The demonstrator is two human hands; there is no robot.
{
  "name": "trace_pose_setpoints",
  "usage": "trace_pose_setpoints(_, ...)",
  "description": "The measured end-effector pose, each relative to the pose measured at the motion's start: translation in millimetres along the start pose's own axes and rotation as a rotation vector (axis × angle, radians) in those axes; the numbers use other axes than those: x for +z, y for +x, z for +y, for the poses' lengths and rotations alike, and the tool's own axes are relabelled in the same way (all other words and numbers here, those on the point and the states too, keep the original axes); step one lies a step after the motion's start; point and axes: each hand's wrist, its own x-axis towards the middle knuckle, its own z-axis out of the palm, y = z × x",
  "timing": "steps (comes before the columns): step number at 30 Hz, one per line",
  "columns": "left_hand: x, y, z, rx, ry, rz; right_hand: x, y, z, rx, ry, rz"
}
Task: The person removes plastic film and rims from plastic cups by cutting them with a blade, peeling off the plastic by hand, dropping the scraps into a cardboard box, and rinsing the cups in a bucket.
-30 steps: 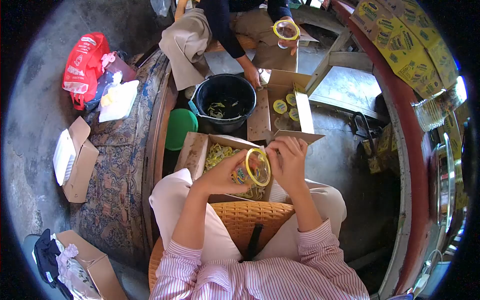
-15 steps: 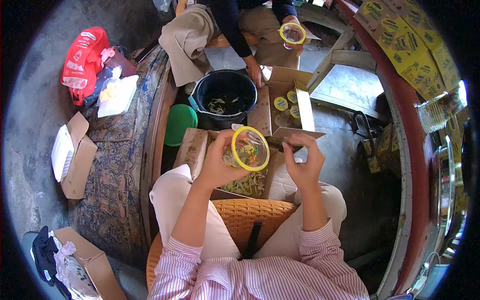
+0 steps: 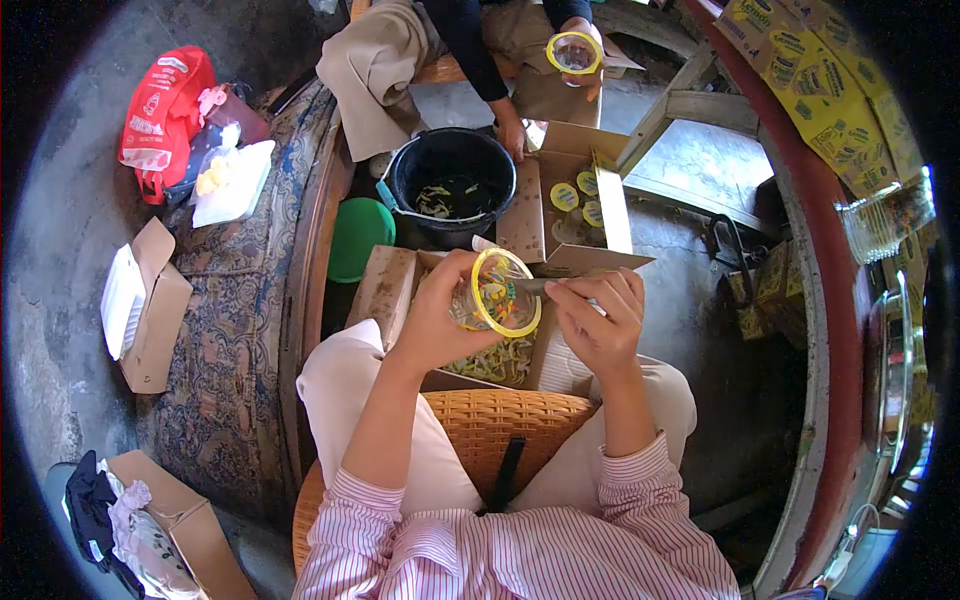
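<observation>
My left hand [image 3: 432, 318] is wrapped round a clear plastic cup [image 3: 518, 318] with a yellow rim, its mouth tilted toward me. Yellow, green and orange bits show through the cup. In my right hand [image 3: 605, 325], the fingers pinch a slim grey blade-like tool [image 3: 535, 286]. Its tip reaches over the rim to the cup's mouth; I cannot tell its exact kind. Below the cup, a cardboard box [image 3: 378, 290] holds many pale green and yellow strips [image 3: 500, 365].
A black bucket [image 3: 396, 185] with strips inside stands ahead, beside a green lid [image 3: 360, 240]. Right of it, an open carton [image 3: 617, 225] holds several yellow-labelled lids. Across from me, a co-worker's hand [image 3: 592, 75] holds another yellow-rimmed cup [image 3: 574, 54]. A wooden frame [image 3: 715, 110] stands right.
The grey tool now shows in my right hand, which has moved left to the cup's mouth. The cup has shifted slightly. The co-worker's cup has moved a little up and left.
</observation>
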Motion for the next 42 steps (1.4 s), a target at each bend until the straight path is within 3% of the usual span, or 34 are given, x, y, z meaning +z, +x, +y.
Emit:
trace_pose_setpoints(9, -3.1, -0.5, -0.1, -0.073, 0.075, -0.053, 1.2, -2.4, 0.6, -0.01, -0.046, 0.016)
trace_pose_setpoints(12, 1.1, 0.4, -6.1, 0.02, 0.053, 0.034, 1.7, -4.1, 0.6, 0.002, -0.049, 0.014)
trace_pose_setpoints(33, 4.1, 0.0, -9.2, 0.149, 0.287, 0.173, 5.4, -1.9, -9.3, 0.074, 0.027, 0.009)
trace_pose_setpoints(42, 2.6, 0.8, -7.5, 0.206, 0.388, 0.129, 7.4, -1.5, -11.6, 0.106, 0.047, 0.02)
